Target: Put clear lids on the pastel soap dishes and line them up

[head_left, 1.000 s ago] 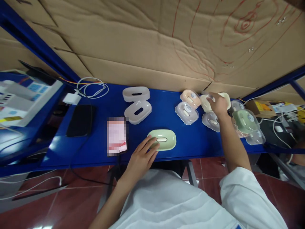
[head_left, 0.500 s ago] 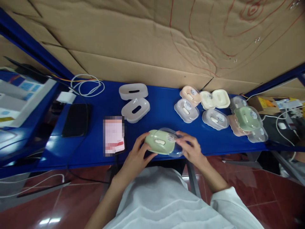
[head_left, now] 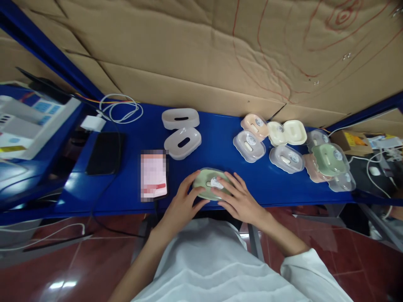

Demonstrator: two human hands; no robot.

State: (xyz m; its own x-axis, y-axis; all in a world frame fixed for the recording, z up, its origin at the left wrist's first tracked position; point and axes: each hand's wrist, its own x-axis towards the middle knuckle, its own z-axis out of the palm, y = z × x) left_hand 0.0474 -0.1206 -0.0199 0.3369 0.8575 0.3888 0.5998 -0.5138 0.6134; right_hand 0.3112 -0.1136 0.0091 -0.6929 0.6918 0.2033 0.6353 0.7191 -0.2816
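Green soap dish (head_left: 206,191) with clear cover at front edge of blue surface (head_left: 217,155), near its middle. Left hand (head_left: 184,201) clamped on dish's left end: fingers curled over the far rim and top, thumb at near side; forearm slants up from lower left. Right hand (head_left: 244,203) palm down over the right end, fingers spread across the cover, one beside the round label (head_left: 217,182); forearm enters from lower right, sleeve at elbow. Both hands on same dish, fingertips of one near the other's. Phone (head_left: 154,176) left of left hand.
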